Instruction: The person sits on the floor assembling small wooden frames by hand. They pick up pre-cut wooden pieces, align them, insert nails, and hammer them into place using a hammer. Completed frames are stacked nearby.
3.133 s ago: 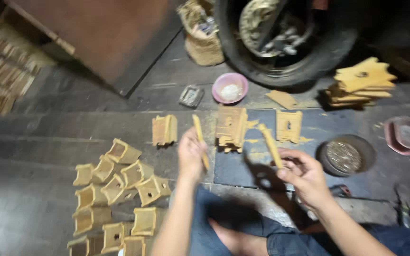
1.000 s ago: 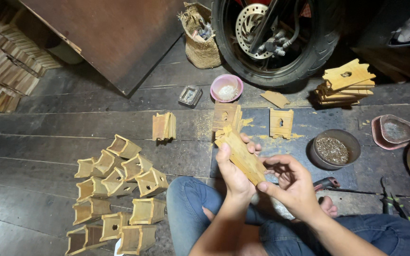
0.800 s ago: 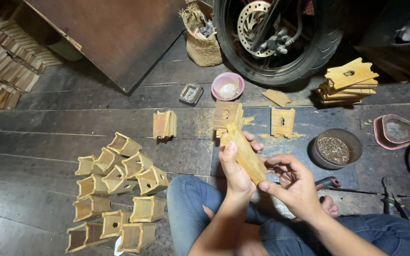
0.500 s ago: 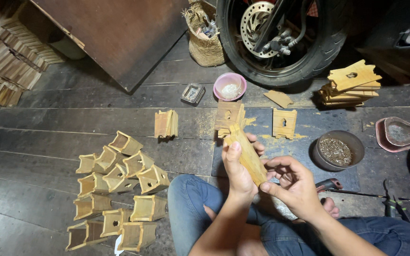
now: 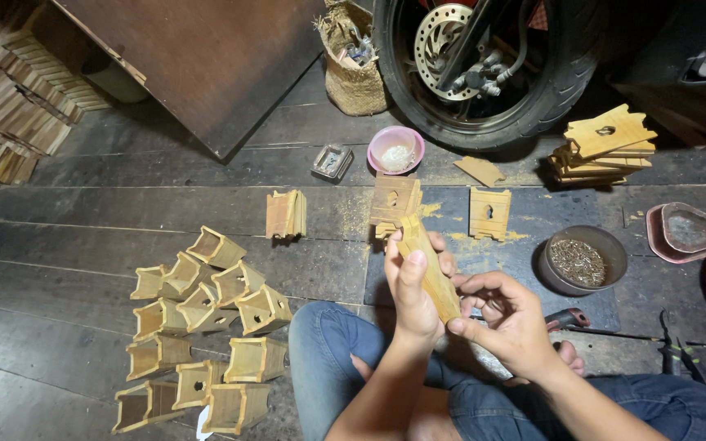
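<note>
I hold the wooden panels [image 5: 428, 265] above my lap: left hand [image 5: 412, 287] wrapped around them, right hand [image 5: 510, 320] pinching the lower end. I should align edges flush before pressing.

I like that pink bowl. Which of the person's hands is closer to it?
Left. The left hand holds the wood piece almost straight below the pink bowl; the right hand sits lower and further right.
</note>
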